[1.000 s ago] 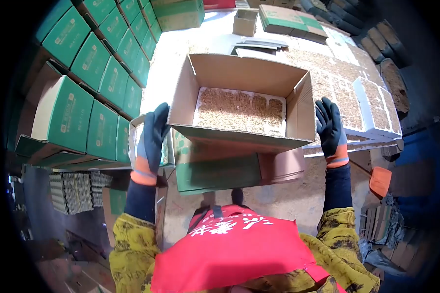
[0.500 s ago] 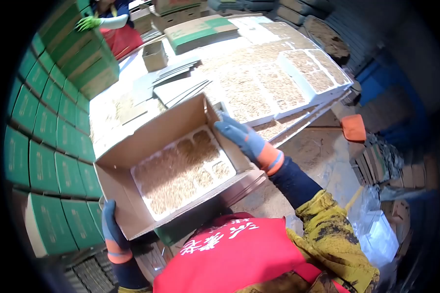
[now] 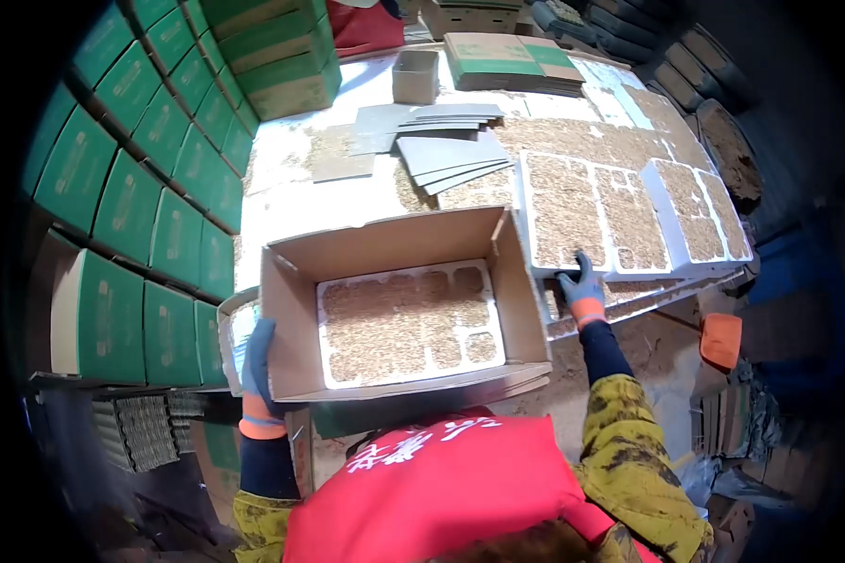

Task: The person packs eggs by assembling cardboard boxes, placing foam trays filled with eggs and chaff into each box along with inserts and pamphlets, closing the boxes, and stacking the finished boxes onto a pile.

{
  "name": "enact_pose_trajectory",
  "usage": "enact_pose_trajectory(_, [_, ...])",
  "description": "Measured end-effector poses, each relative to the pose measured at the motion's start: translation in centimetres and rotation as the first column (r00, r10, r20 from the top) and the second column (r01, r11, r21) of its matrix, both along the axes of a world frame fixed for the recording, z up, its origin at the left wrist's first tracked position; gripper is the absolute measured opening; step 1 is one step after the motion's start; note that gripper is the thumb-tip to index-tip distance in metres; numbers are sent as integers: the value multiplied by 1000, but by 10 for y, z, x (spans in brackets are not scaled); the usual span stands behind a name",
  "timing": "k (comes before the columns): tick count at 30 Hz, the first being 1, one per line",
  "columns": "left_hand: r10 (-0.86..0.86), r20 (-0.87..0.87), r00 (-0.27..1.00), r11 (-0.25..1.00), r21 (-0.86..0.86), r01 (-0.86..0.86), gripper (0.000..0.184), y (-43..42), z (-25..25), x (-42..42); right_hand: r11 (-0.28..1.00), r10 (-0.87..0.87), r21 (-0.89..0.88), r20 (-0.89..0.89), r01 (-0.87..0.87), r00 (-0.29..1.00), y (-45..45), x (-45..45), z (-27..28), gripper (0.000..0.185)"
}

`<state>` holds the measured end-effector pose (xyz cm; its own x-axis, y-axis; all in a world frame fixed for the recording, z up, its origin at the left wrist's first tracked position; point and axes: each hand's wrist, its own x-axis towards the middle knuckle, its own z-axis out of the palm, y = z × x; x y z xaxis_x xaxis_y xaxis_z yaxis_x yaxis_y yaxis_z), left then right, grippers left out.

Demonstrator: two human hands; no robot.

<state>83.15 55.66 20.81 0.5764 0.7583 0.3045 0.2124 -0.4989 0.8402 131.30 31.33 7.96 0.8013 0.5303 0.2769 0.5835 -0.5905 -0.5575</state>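
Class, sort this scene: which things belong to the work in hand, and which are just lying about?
In use, it seems:
open brown cardboard box at the left hand
white rectangular tray of brown granules inside
similar white tray at the right hand

Probably lying about:
orange shovel-like tool
small brown cardboard container

a packing workshop, it seems: green cartons (image 3: 127, 192) stacked left of the worktable (image 3: 277, 206), white trays (image 3: 660, 214) of loose brown grains on it, flattened cartons (image 3: 512, 58) toward its far end.
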Motion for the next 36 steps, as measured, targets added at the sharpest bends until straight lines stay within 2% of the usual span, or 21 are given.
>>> enact_pose_trajectory(1, [-23,228,973,905,-409,117,42,9,-10,-1,998,-13,-67,-74,8,997,0,8,3,55])
enact_pose_trajectory(2, [-10,232,973,918,-383,101,42,8,-10,1,991,-36,-135,-152,15,988,-1,11,10,51])
enact_pose_trajectory(4, [-23,217,976,964,-253,79,43,2,-11,-1,1000,8,-4,-247,-9,969,-15,10,17,39])
enact_pose_trajectory(7, [-10,263,965,948,-304,93,44,1,-7,-4,1000,-20,-24,-143,17,990,-65,-10,26,40])
enact_pose_trajectory(10, [32,281,959,928,-364,75,45,-4,-3,3,997,-37,48,-324,55,945,-117,-53,35,47])
enact_pose_trajectory(12, [50,280,959,923,-379,63,45,-5,-1,8,926,55,362,-409,107,911,-138,-66,13,53])
enact_pose_trajectory(13, [38,263,964,934,-354,59,45,-5,1,9,767,85,544,-613,341,785,-141,-69,-11,58])
enact_pose_trajectory(14, [26,238,971,943,-327,55,46,-4,5,8,604,122,623,-688,497,715,-135,-68,-17,58])
enact_pose_trajectory(16, [3,308,951,918,-377,119,46,-1,1,8,207,243,600,-797,773,554,-118,-67,-27,60])
enact_pose_trajectory(17, [13,345,939,902,-410,138,45,-1,0,8,161,652,599,-661,784,371,-119,-62,-37,58])
enact_pose_trajectory(19, [32,379,925,895,-423,143,44,1,2,4,269,405,679,-724,683,559,-78,-59,-23,59])
enact_pose_trajectory(20, [1,220,975,954,-292,65,43,1,1,3,307,299,696,-718,649,629,-68,-61,-20,59])
enact_pose_trajectory(22, [-48,69,996,999,-2,48,41,-8,3,7,290,383,709,-701,642,601,-70,-55,-14,60])
enact_pose_trajectory(24, [12,336,942,891,-431,143,41,-12,12,17,292,461,694,-705,658,539,-74,-53,12,55])
enact_pose_trajectory(26, [20,380,925,859,-479,178,40,-11,6,7,321,564,689,-691,650,453,-80,-46,23,51])
enact_pose_trajectory(29, [-88,164,982,993,-69,101,39,-9,-12,-8,373,670,675,-671,637,318,-80,-41,54,53])
enact_pose_trajectory(30, [-37,266,963,971,-220,98,38,-7,-8,-3,359,739,672,-629,648,243,-77,-46,77,54])
enact_pose_trajectory(32, [71,428,901,845,-506,174,37,-9,0,12,363,605,685,-689,632,399,-80,-50,73,55])
enact_pose_trajectory(33, [77,460,884,807,-549,215,39,-11,6,17,351,582,725,-665,593,468,-77,-55,85,55])
enact_pose_trajectory(34, [64,434,898,837,-514,189,39,-10,11,23,339,565,764,-632,550,530,-72,-59,99,54])
enact_pose_trajectory(36, [65,355,933,890,-444,107,39,-10,18,22,341,624,746,-635,572,456,-75,-61,124,53])
